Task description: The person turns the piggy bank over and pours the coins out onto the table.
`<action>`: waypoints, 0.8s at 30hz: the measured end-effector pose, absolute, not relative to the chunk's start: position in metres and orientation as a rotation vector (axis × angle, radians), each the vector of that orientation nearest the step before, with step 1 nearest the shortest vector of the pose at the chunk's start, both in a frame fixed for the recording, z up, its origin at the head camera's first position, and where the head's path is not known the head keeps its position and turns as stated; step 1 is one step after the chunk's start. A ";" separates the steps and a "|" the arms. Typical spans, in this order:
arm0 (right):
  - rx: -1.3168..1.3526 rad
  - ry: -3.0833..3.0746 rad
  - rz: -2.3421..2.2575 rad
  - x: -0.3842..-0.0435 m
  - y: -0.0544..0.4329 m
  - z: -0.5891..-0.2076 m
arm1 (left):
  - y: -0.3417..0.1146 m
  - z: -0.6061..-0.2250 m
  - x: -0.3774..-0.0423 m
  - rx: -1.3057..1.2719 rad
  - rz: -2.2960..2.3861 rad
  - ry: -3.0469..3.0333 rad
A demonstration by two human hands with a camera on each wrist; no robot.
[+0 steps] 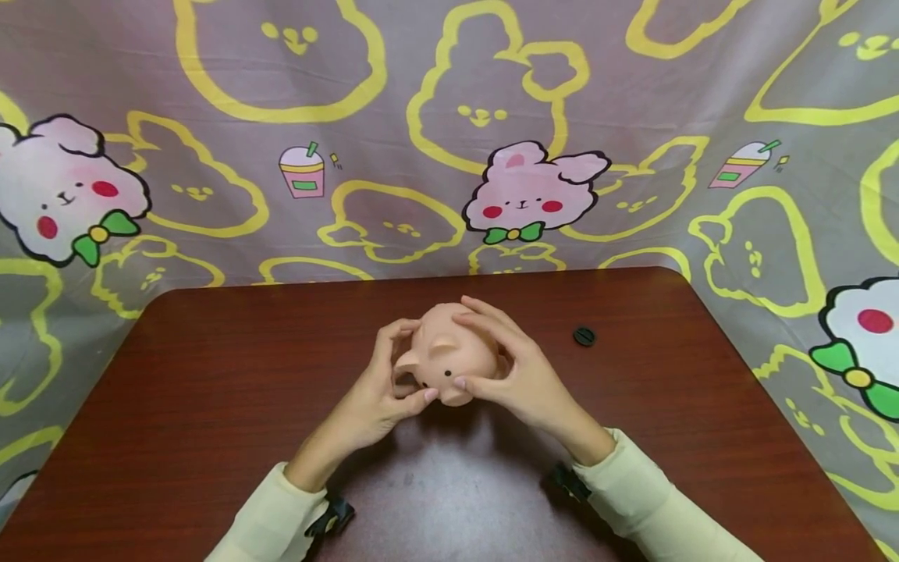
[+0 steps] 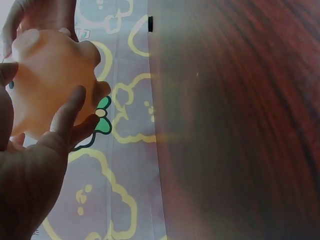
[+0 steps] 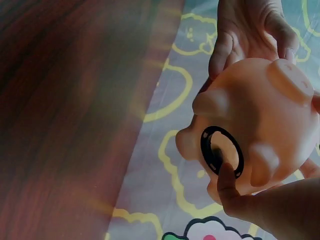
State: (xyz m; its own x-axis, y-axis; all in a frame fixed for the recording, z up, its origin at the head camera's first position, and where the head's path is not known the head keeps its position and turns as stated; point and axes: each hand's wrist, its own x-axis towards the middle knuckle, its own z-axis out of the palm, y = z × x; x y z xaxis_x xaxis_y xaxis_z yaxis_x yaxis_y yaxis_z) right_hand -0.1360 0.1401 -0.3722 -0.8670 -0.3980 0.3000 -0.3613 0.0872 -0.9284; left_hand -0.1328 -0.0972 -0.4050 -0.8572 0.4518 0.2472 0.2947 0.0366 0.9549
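Observation:
A pink piggy bank (image 1: 449,351) is held up over the table, its snout toward the person. On one side my left hand (image 1: 372,398) grips it, thumb near the snout. My right hand (image 1: 530,378) grips the other side, thumb beside an eye and fingers over the back. The right wrist view shows the belly with short legs and a round hole ringed in black (image 3: 204,145). A finger (image 3: 227,185) of the right hand touches that ring's edge. In the left wrist view the left hand's fingers (image 2: 67,112) lie along the bank's underside.
A small round black plug (image 1: 584,336) with a slot across it lies on the brown table (image 1: 211,406), right of the hands. Behind the table hangs a cloth (image 1: 393,156) with cartoon rabbits, which also runs along both sides.

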 end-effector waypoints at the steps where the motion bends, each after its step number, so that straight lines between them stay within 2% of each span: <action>1: -0.799 2.292 -1.950 -0.136 0.140 -0.373 | -0.097 -0.405 -0.133 0.788 1.953 2.169; 12: -0.530 2.057 -2.104 -0.138 0.142 -0.386 | -0.091 -0.395 -0.134 0.670 2.086 2.219; 18: -0.547 1.887 -2.054 -0.142 0.149 -0.392 | -0.091 -0.385 -0.130 0.657 2.083 2.403; 24: -0.613 1.808 -2.012 -0.147 0.155 -0.399 | -0.090 -0.377 -0.128 0.785 1.903 2.623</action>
